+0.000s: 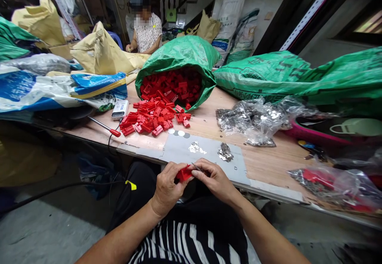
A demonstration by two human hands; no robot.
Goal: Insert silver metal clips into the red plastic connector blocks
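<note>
My left hand (170, 184) is closed around a red plastic part (184, 173), held over my lap just off the table's front edge. My right hand (213, 179) pinches a small, thin metal piece (196, 167) against the part's right side; its exact shape is too small to make out. Beyond my hands, a grey mat (205, 168) bears a small pile of shiny metal pieces (197, 147) and a darker metal pile (225, 152). More red plastic parts (155, 114) lie heaped at the mouth of a green sack (182, 53).
A red-handled tool (115, 132) and a white device (120, 109) lie left of the heap. Clear bags of metal pieces (259, 116), a pink basket (316, 134) and green sacks (268, 73) stand to the right. Across the table, a person (146, 29) sits.
</note>
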